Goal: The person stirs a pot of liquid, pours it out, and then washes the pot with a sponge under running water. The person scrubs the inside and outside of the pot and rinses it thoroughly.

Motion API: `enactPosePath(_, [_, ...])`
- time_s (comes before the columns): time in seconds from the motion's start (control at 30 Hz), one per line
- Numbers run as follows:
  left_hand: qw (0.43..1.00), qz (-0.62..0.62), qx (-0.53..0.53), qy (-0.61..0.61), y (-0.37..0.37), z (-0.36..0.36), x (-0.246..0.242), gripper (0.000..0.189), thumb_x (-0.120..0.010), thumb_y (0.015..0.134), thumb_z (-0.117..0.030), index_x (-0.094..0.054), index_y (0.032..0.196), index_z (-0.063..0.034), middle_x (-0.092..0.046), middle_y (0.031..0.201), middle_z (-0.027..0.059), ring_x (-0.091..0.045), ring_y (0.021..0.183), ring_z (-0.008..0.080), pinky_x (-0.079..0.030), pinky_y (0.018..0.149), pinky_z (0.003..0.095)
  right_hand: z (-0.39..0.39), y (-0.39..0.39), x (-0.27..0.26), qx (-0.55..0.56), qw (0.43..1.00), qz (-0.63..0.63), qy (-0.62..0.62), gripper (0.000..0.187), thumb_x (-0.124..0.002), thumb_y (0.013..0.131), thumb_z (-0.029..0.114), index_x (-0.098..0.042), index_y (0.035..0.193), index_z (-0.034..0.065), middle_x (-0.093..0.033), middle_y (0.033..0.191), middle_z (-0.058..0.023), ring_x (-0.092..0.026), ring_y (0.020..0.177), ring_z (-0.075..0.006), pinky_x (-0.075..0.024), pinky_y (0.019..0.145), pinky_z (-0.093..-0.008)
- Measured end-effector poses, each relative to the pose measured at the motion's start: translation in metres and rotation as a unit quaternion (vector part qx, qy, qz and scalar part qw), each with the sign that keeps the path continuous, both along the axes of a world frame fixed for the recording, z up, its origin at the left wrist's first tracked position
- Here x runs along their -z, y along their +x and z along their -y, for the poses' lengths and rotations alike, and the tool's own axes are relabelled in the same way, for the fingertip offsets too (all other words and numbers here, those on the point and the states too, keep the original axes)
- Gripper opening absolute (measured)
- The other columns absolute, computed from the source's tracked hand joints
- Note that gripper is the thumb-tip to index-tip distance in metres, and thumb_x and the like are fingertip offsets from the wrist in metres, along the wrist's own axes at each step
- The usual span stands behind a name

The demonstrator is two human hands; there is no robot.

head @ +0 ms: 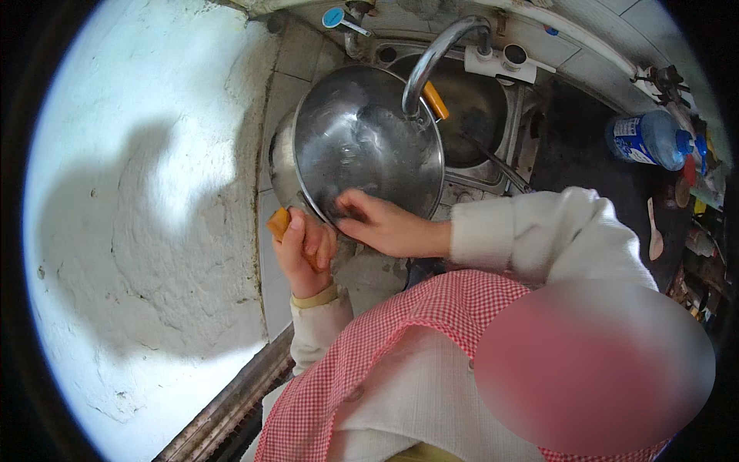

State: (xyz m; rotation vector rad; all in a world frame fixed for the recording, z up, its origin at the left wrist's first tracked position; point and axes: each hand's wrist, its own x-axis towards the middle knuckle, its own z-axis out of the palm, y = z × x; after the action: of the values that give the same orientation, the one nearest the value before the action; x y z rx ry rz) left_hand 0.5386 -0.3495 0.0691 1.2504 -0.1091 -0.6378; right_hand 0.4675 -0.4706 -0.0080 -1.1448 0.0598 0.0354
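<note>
A wide stainless steel pan [369, 138] is tilted at the left of the sink, its wet inside facing up beneath the faucet. My left hand [304, 245] is closed around its near orange handle [279, 223]. A second orange handle [435, 100] shows at the pan's far side. My right hand [389, 225] reaches over the near rim, fingers curled close to the inner wall. Whether anything sits in those fingers is hidden. Behind the pan's left edge shows another rounded metal vessel surface [283, 159].
The curved faucet [441, 52] overhangs the pan. Right of it is a steel sink basin [502, 167] with a dark-handled utensil [502, 167] across its edge. A plastic bottle [652, 140] and a spoon [655, 239] lie on the dark counter [577, 138]. A rough wall [173, 260] borders the left.
</note>
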Motion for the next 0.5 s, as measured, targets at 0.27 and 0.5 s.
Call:
enactPosePath(0.27, [1.000,0.006,-0.020,0.008,-0.005,0.007,-0.002,0.024,-0.051,0.093,-0.021,-0.044,0.073,-0.0102,-0.036,0.050,-0.0039,-0.031,0.035,0.0071,-0.025,0.037,0.0246,0.143,-0.007,0.114,-0.078,0.618,0.130,-0.772,0.017,-0.061,0.074,0.010,-0.063,0.091,0.0066,-0.064,0.094,-0.0096,-0.060,0.095,-0.0254,-0.0481,0.086,-0.0358])
enactPosePath(0.5, [0.999,-0.002,-0.046,0.002,-0.017,0.018,-0.005,0.020,-0.050,0.094,-0.019,-0.046,0.076,-0.0100,-0.038,0.051,-0.0034,-0.031,0.035,0.0075,-0.025,0.038,0.0247,0.207,-0.029,0.094,0.193,0.783,-0.073,-0.587,0.018,-0.060,0.079,0.006,-0.059,0.097,0.0047,-0.062,0.095,-0.0162,-0.059,0.095,-0.0349,-0.0473,0.081,-0.0444])
